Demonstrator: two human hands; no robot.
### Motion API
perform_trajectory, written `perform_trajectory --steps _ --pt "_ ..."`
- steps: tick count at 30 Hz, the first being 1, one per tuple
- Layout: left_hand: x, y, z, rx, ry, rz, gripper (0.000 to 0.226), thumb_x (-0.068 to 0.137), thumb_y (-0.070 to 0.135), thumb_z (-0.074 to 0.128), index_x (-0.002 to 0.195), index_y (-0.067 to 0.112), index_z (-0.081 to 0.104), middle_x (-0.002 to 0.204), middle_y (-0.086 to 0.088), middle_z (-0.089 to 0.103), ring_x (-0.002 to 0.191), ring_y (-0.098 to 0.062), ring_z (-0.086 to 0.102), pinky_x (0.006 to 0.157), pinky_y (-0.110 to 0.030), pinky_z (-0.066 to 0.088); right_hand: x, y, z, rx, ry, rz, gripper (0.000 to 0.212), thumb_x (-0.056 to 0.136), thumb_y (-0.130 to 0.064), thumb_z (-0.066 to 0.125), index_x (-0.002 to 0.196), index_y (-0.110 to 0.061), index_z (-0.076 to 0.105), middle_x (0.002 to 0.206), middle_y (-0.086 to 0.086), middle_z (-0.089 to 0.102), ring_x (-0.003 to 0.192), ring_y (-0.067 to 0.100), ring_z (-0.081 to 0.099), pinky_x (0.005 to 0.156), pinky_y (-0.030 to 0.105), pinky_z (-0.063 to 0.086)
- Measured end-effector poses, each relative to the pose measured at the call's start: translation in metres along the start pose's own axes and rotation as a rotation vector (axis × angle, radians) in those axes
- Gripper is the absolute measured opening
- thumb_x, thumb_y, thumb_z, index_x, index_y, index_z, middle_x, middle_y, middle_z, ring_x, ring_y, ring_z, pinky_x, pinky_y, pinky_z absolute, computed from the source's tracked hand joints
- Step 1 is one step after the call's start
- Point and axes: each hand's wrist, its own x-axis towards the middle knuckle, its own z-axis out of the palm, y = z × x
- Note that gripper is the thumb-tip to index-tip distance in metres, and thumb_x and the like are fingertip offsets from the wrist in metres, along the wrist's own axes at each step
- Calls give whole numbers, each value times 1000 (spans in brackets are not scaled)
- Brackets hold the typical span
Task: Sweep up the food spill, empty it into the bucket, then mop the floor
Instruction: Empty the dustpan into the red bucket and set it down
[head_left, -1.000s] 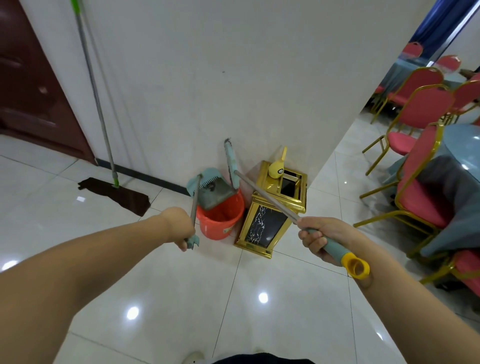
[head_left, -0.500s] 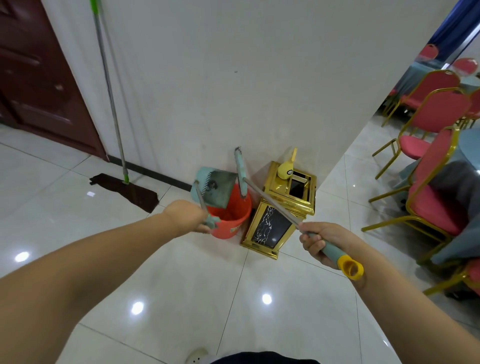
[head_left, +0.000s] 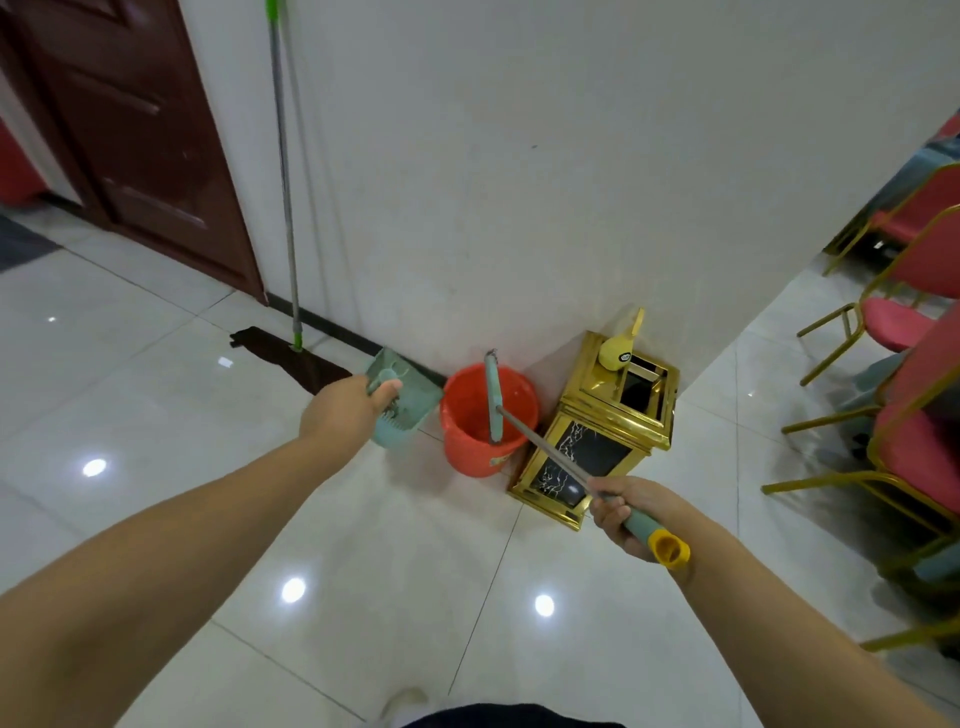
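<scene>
My left hand (head_left: 349, 409) grips the teal dustpan (head_left: 402, 402), held just left of the orange bucket (head_left: 470, 452) and clear of its rim. My right hand (head_left: 626, 512) holds the broom handle (head_left: 550, 457) near its teal and yellow end. The teal broom head (head_left: 493, 397) stands on edge over the bucket's opening. The bucket stands on the floor against the white wall. A mop (head_left: 284, 208) with a silver and green pole leans on the wall to the left, and its dark cloth head (head_left: 291, 358) lies on the tiles.
A gold and black marble-patterned bin (head_left: 592, 441) stands right of the bucket with a yellow object (head_left: 618, 348) on top. Red chairs with gold frames (head_left: 914, 364) fill the right side. A dark wooden door (head_left: 130, 140) is at the far left. Glossy white tiles cover the floor.
The dustpan has moved from over the bucket to its left side. The broom head has dropped lower over the bucket opening. My view has shifted closer and to the left.
</scene>
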Motion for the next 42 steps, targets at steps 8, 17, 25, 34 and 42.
perform_trajectory --steps 8,17,25,34,42 --pt "-4 -44 -19 -163 42 -95 55 94 57 31 67 12 47 74 -11 62 68 -26 55 58 -33 37 5 -17 57 -128 -4 54 11 98 -12 48 89 -5 47 43 3 43 24 7 40 26 10 35" --pt "-4 -71 -46 -392 29 -261 62 93 55 38 83 0 62 72 -12 59 62 -25 54 67 -40 49 22 -40 139 -25 -33 -69 16 94 -3 31 110 -2 35 41 8 40 23 7 37 25 10 33" --pt "13 -84 -46 -436 7 -367 58 94 54 39 90 1 62 68 -8 57 57 -21 51 56 -31 44 46 -87 186 121 -109 -112 22 95 3 29 78 -9 36 37 8 41 22 10 37 26 11 33" --pt "72 -76 -20 -456 1 -447 62 93 55 39 89 -3 62 65 -11 57 52 -21 50 52 -27 41 89 -156 227 158 -177 -132 30 96 3 27 69 -8 34 30 8 38 18 11 37 25 10 33" --pt "164 -45 27 -499 -23 -540 59 95 56 32 76 4 54 66 -11 58 51 -20 49 51 -26 40 158 -263 259 10 -199 -6 29 95 2 31 68 -7 33 32 8 38 21 11 38 26 10 33"
